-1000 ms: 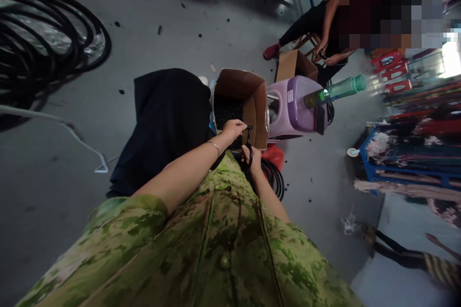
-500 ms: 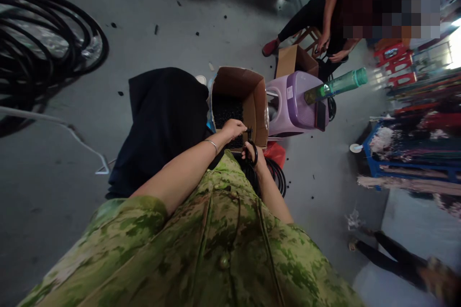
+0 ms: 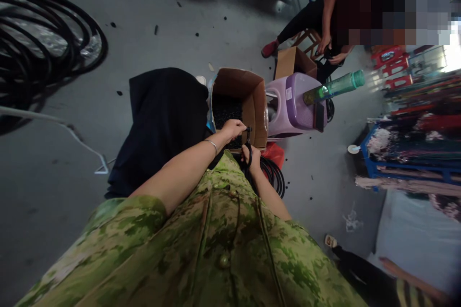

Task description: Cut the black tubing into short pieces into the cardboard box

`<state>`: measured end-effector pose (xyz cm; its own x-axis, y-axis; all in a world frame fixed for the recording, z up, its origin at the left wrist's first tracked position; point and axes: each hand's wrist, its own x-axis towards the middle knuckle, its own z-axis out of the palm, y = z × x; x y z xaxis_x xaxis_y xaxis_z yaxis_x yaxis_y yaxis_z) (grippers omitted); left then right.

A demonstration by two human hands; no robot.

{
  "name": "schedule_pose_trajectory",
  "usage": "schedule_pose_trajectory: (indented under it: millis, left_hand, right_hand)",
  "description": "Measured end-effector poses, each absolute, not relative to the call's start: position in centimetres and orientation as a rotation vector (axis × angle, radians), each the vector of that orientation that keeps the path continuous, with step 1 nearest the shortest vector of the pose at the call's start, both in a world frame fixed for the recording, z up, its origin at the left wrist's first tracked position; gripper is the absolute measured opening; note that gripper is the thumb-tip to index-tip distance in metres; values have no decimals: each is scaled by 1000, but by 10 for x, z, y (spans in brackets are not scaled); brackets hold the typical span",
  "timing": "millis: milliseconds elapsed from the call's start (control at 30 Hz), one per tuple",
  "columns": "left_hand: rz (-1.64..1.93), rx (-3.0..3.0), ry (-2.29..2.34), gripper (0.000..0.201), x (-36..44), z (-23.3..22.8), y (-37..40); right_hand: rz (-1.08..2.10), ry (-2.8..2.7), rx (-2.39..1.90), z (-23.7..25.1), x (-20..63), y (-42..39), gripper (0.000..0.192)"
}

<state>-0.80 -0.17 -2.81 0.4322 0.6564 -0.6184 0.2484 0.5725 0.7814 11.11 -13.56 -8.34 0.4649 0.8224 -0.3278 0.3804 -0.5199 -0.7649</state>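
My left hand (image 3: 234, 129), a silvery bracelet at its wrist, reaches over a cardboard box (image 3: 255, 105). Its fingertips pinch a small black piece (image 3: 248, 129). Just below and to the right, my right hand (image 3: 254, 158) is closed around scissors (image 3: 249, 154) with black loop handles, their blades pointing up at the piece. Many small black pieces (image 3: 227, 108) fill the bottom of the box. The exact contact between blades and piece is too small to make out.
Right of the box stands a purple stool (image 3: 293, 100) bearing a green bottle (image 3: 334, 87) and a dark phone (image 3: 319, 116). Black hose coils (image 3: 275, 177) lie beside my right arm. A seated co-worker's hands (image 3: 326, 45) are beyond; another person (image 3: 363, 264) is at lower right.
My right hand has shifted slightly left and its scissors have turned a little. My left hand stays nearly still. The person at lower right has moved closer to me.
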Motion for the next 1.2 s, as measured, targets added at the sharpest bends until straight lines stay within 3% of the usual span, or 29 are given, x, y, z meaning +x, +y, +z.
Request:
schedule_pose_trajectory:
  millis: [300,1200]
  left_hand:
    - [316,933,1175,9,-6,-33,-1]
    - [327,940,1164,10,-6,-33,0]
  right_hand:
    - [821,-1067,-2169,-87,109,-139,50]
    - [888,-1037,-2138,-94,113,-133,48]
